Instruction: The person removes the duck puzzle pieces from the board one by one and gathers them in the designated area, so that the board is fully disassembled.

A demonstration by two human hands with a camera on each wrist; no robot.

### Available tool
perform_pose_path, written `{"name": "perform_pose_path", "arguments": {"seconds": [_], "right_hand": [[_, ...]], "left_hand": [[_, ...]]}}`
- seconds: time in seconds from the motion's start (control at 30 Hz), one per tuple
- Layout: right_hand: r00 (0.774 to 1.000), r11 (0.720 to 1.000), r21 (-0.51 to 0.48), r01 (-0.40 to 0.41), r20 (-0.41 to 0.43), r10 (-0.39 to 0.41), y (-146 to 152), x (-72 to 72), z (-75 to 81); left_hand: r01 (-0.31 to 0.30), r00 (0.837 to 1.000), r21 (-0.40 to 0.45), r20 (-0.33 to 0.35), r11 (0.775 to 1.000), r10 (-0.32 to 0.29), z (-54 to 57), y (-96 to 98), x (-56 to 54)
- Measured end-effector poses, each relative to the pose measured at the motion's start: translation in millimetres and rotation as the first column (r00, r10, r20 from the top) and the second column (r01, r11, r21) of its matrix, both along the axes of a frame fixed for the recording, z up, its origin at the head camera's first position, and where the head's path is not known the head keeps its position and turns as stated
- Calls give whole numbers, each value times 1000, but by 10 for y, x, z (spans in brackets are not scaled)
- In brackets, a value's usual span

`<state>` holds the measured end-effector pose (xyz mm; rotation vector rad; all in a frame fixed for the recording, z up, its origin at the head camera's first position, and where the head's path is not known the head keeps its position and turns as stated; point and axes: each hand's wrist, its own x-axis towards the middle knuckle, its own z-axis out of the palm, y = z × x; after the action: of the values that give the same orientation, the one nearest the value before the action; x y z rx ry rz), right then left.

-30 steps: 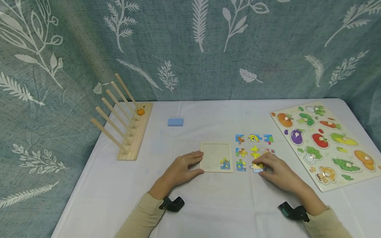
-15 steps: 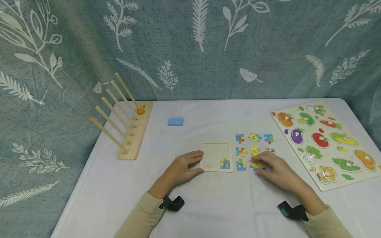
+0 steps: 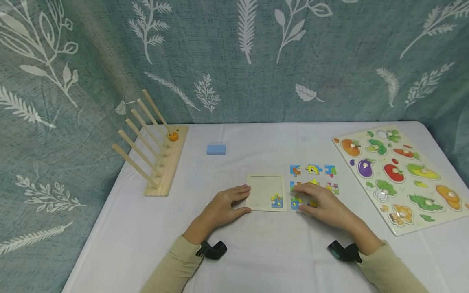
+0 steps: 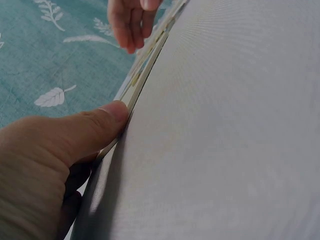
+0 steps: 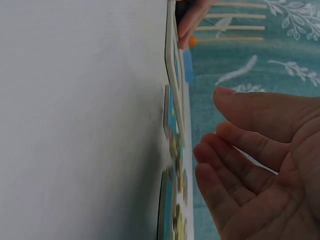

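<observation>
A square wooden puzzle tray point(image 3: 261, 187) lies on the table, with one blue-and-yellow jigsaw piece point(image 3: 277, 200) in its lower right corner. My left hand point(image 3: 224, 208) rests at the tray's left side, thumb and fingertips on its edge; in the left wrist view the thumb point(image 4: 95, 127) presses along that edge. My right hand point(image 3: 326, 205) hovers over the loose pieces right of the tray, fingers loosely bent and nothing between them in the right wrist view. It partly hides the middle and lower rows, including a lower-left piece point(image 3: 296, 202) near its fingertips.
Behind the right hand lies a row with a bird-eye piece point(image 3: 314, 169). A vegetable peg board point(image 3: 403, 175) is at right. A wooden peg stand point(image 3: 166, 167) with an orange bead point(image 3: 173, 136) stands at left, and a blue block point(image 3: 216, 149) lies behind the tray.
My right hand has come away from the lower middle piece, which stays on the table, and moved left toward the lower-left piece. The left hand has kept its place on the tray.
</observation>
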<state>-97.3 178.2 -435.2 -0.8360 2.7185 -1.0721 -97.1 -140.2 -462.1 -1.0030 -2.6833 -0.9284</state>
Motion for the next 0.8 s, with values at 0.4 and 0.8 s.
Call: {"name": "perform_pose_path", "arguments": {"seconds": [0.4, 0.8], "right_hand": [[997, 997, -27, -70, 37, 71, -348, -116, -7], [995, 993, 84, -86, -32, 89, -468, -149, -81]], "left_hand": [[-8, 1000, -5, 20, 1000, 8, -1, -2, 6], [-11, 1000, -22, 15, 1000, 11, -5, -6, 5]]}}
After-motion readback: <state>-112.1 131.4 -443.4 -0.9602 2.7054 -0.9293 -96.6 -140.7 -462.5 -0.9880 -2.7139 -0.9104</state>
